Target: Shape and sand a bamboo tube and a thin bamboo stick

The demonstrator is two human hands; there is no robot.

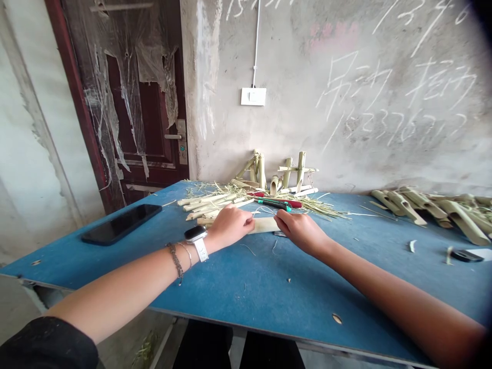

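A pale split bamboo piece (265, 224) lies crosswise between my two hands, low over the blue table. My left hand (230, 226) is closed at its left end, the fingertips pinched together. At the right end, my right hand (302, 230) is closed too, thumb and fingers pressed together. Thin pale strands show near the fingertips; whether the fingers grip them is unclear. Just beyond the hands are a green-and-black tool (273, 204) and a red-handled tool (294, 203). Cut bamboo strips (207, 204) lie beside my left hand.
A black phone (122, 224) rests on the blue table (230, 292) at left. Standing bamboo pieces (300, 171) and shavings are at the back by the wall. Split bamboo lengths (423, 205) are piled at right, near a black object (466, 255).
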